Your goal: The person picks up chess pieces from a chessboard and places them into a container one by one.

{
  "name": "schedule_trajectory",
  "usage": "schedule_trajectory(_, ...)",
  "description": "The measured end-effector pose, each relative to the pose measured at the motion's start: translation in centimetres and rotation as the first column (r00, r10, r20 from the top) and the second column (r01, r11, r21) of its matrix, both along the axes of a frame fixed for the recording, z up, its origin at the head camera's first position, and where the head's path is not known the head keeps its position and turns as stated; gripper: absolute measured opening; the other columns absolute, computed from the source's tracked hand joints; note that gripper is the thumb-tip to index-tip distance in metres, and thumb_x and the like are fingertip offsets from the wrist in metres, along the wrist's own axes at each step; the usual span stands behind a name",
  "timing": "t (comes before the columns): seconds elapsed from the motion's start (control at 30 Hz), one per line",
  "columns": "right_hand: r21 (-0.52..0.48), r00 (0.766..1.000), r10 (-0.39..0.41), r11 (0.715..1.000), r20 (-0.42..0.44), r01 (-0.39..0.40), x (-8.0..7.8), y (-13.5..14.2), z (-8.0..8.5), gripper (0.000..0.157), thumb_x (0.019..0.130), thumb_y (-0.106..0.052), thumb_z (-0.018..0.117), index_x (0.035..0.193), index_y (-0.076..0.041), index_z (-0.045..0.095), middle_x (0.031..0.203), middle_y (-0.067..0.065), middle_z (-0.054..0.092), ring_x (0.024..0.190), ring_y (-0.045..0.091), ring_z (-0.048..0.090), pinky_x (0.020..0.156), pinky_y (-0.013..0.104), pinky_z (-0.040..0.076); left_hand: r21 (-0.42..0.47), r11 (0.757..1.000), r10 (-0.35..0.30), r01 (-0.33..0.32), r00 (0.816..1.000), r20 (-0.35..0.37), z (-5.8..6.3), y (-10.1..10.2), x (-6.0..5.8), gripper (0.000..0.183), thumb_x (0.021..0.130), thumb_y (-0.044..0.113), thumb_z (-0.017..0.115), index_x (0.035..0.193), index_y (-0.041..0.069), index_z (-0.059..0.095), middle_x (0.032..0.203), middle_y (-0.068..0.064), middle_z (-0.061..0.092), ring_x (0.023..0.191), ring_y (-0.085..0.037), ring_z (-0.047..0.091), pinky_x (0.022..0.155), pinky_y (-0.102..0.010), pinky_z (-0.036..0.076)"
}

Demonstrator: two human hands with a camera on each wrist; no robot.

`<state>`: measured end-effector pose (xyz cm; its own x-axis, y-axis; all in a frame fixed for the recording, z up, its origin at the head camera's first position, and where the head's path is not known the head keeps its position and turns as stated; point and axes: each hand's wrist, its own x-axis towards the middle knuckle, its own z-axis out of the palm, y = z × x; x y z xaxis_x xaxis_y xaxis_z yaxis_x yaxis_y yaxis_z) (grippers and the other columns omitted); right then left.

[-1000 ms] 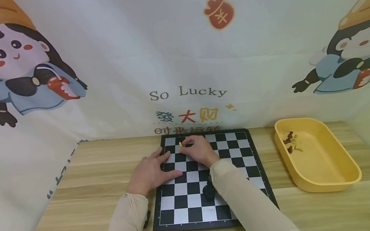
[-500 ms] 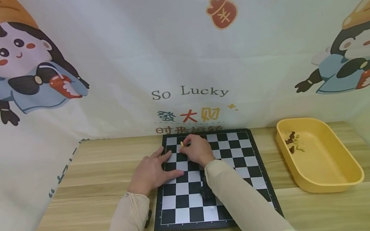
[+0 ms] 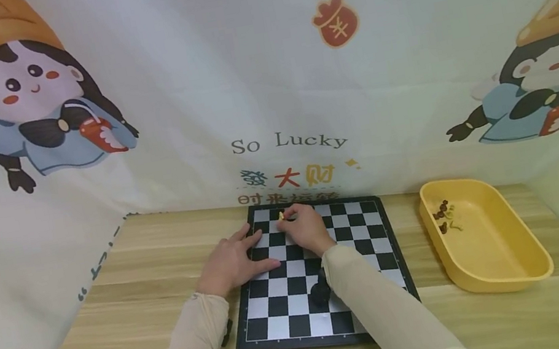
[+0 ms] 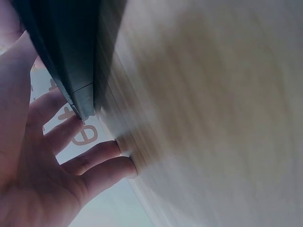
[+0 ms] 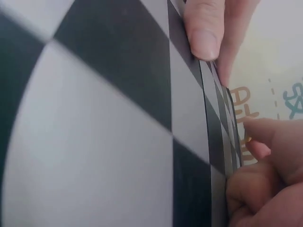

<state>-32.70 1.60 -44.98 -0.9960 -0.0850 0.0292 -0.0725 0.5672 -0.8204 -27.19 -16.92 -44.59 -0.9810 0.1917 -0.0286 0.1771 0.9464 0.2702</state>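
A black-and-white chessboard (image 3: 279, 287) lies flat on the wooden table. My right hand (image 3: 307, 229) pinches a small yellow chess piece (image 3: 280, 216) between thumb and fingertips, over the board's far left squares. In the right wrist view only a sliver of yellow shows between the fingertips of the right hand (image 5: 272, 175). With fingers spread, my left hand (image 3: 229, 263) rests across the board's left edge, its thumb over the squares. The left wrist view has the left hand (image 4: 61, 165) beside the board's dark side (image 4: 71, 52), some fingertips near the tabletop.
To the right of the board stands a yellow tray (image 3: 501, 284). Several small brown and yellow chess pieces (image 3: 444, 213) lie in its far left part. Behind the table hangs a printed cloth (image 3: 262, 77), close to the board's far edge.
The right hand stays by the far left squares with the yellow piece, shifting only slightly. The left hand keeps its place on the board's edge. The head view has shifted a little.
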Motion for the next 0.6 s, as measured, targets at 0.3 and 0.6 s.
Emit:
schedule_trajectory(0.3,-0.003,0.998,0.054,0.999,-0.029,-0.054,0.2,1.3,-0.1,0.020,0.094,-0.025,0.073,0.104,-0.007,0.072,0.087,0.007,0.072,0.064,0.013,0.051,0.057,0.022,0.040,0.000,1.000,0.009,-0.009,1.000,0.004,-0.3,0.0,-0.2,0.092,0.083,0.076,0.065,0.153,0.020,0.048,0.167,-0.013,0.033,0.142,-0.055,0.042,0.119,-0.055,0.041)
schedule_trajectory(0.6,0.045,0.992,0.122,0.992,-0.010,-0.121,0.7,2.3,1.4,0.019,0.095,-0.023,0.071,0.104,-0.006,0.069,0.070,-0.001,0.062,0.057,0.011,0.051,0.051,0.023,0.042,0.001,1.000,0.018,-0.018,1.000,0.014,-0.2,0.3,-0.1,0.092,0.083,0.077,0.064,0.153,0.020,0.048,0.168,-0.012,0.032,0.144,-0.053,0.041,0.120,-0.056,0.039)
